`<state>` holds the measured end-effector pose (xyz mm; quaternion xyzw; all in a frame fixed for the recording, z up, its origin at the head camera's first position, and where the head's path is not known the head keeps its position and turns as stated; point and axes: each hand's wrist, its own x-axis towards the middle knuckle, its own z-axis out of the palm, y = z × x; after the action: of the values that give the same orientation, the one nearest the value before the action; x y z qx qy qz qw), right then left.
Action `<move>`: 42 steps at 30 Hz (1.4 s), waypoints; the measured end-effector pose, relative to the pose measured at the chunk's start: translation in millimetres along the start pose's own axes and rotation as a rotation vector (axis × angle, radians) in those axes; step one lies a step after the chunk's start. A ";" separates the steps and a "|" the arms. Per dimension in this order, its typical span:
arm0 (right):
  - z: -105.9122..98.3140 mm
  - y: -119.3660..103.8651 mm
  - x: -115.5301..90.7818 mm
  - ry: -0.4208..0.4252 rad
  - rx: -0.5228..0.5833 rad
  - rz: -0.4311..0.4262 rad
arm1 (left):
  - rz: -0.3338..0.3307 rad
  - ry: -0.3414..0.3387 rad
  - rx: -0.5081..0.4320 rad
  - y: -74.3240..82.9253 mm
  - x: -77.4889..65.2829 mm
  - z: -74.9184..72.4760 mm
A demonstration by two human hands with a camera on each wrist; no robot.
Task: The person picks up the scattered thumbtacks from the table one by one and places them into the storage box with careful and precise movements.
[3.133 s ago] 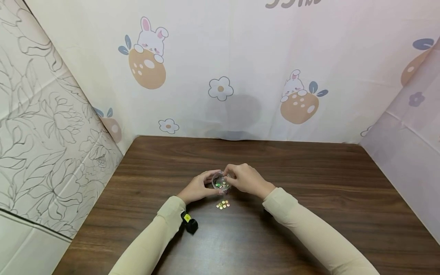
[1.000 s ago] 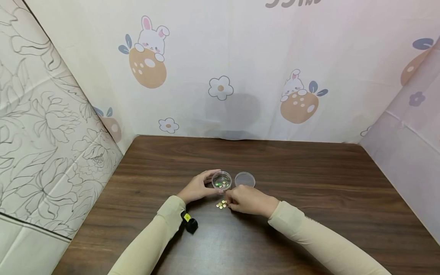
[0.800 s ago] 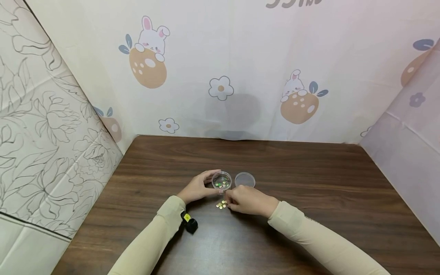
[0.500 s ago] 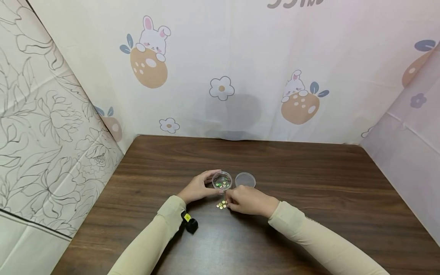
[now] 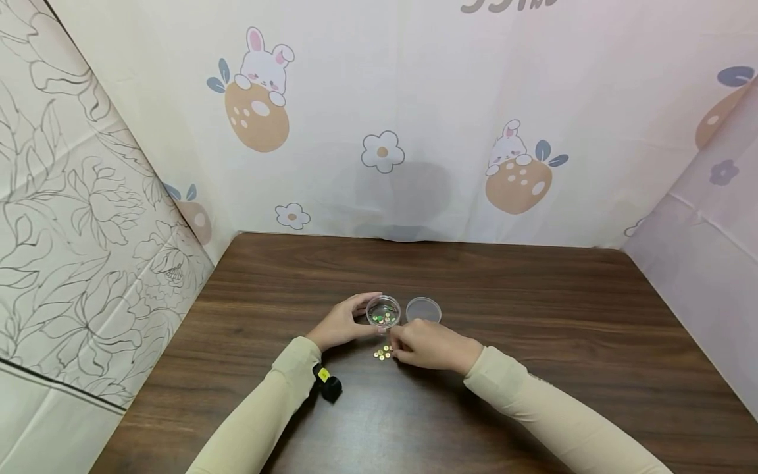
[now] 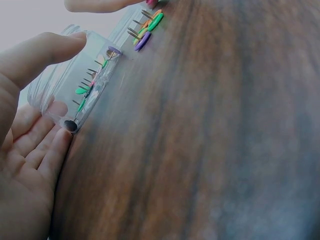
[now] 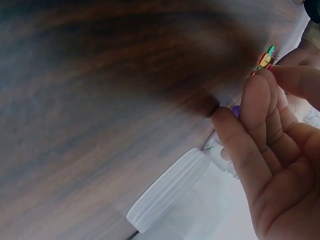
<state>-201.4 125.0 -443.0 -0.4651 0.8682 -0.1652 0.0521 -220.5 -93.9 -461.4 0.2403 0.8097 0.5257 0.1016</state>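
A round clear plastic jar [image 5: 383, 298] stands uncapped on the table, with several flat-headed thumbtacks [image 6: 83, 90] inside. My left hand [image 5: 339, 323] grips it from the left, thumb on the near side and fingers behind. Just in front of the jar lies a small cluster of thumbtacks [image 5: 385, 348], points up, with green, orange and purple heads in the left wrist view. At the right edge of that cluster, my right hand [image 5: 431, 344] pinches a red thumbtack [image 7: 269, 66] between thumb and index finger. The right fingers partly cover the cluster in the right wrist view.
The jar's clear lid [image 5: 424, 309] lies just right of it, behind my right hand. A black device with a yellow label [image 5: 330, 388] is at my left wrist. Printed cloth [image 5: 331, 178] hangs at the back edge of the wooden table [image 5: 562, 355].
Three seconds ago my right hand was over the jar's mouth; it has come down to the thumbtacks on the table, uncovering the lid. Over the last second both hands stay almost still.
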 end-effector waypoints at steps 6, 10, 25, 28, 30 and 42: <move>-2.4 0.9 0.2 -0.013 0.029 0.007 | 0.003 -0.007 -0.004 0.5 0.8 -0.4; -3.3 4.0 0.0 0.003 0.038 -0.002 | 0.001 0.012 0.011 -10.9 4.5 1.8; -18.5 11.5 2.8 0.177 0.042 0.065 | -0.021 -0.007 0.013 3.0 -0.1 -1.9; -19.9 11.6 5.6 0.220 0.053 0.103 | -0.028 -0.007 0.010 2.4 -0.2 -1.7; -20.4 12.2 7.7 0.243 0.065 0.128 | -0.030 -0.006 0.008 2.1 -0.1 -1.5; -20.7 21.2 18.1 0.272 0.054 0.214 | -0.022 -0.005 0.002 -0.5 0.7 0.4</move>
<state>-233.4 125.9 -429.5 -0.3418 0.9069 -0.2436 -0.0362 -221.1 -93.4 -461.9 0.2329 0.8125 0.5232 0.1093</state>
